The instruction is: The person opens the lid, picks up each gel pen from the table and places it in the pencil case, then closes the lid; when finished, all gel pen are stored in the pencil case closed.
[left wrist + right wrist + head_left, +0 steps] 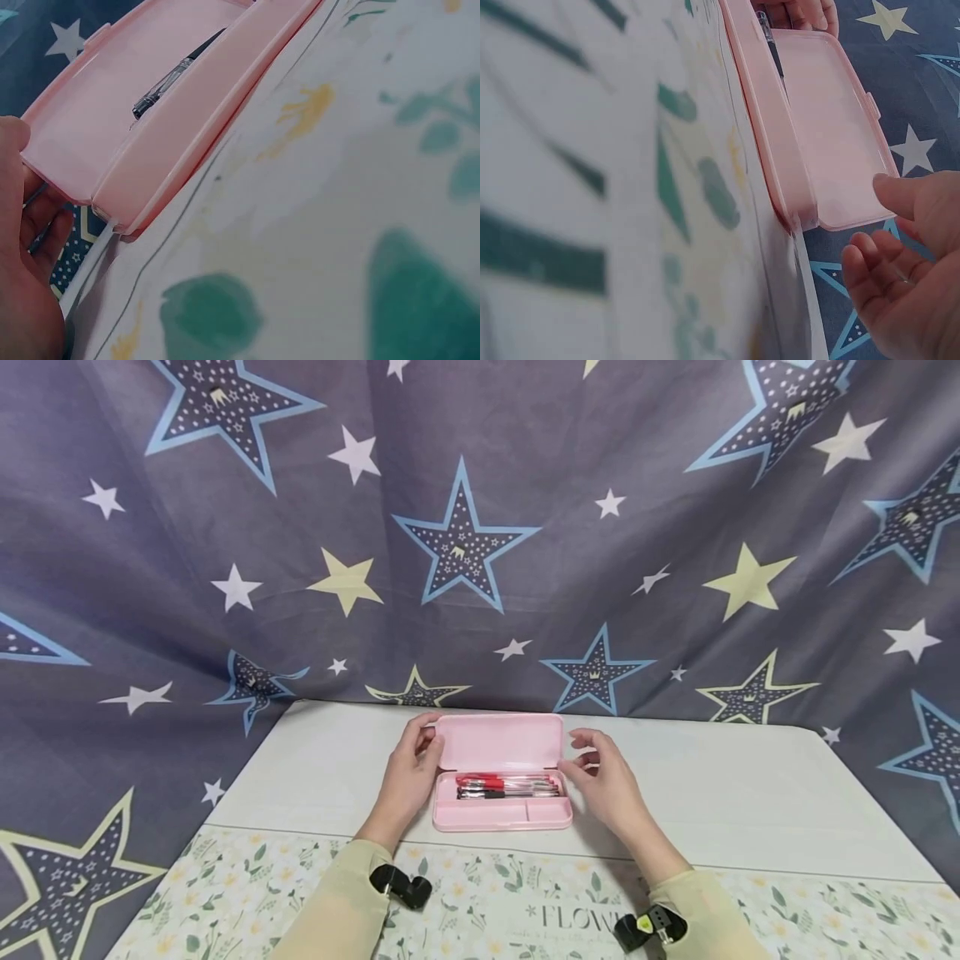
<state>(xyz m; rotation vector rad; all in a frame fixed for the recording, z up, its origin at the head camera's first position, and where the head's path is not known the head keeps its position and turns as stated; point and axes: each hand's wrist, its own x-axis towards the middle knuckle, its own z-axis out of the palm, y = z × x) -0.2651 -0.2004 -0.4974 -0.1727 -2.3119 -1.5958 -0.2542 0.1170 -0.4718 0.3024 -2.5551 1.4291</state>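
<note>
A pink pencil case (468,814) stands on the table with its lid (498,742) raised toward the back. Several pens (510,787) with red and black parts lie in its rear compartment; the front section is split by a small divider. At the lid's left edge, my left hand (405,777) holds it, thumb in front and fingers behind, as the left wrist view also shows on the lid (82,127). Beside the right edge is my right hand (611,785), fingers loosely bent. In the right wrist view its thumb (900,193) lies by the lid's corner, the other fingers apart from it.
The table carries a white cover (712,793) with a floral printed strip (480,893) along the front. A dark curtain (540,593) with stars hangs right behind the table and along the left side. Each wrist wears a small black camera (401,887).
</note>
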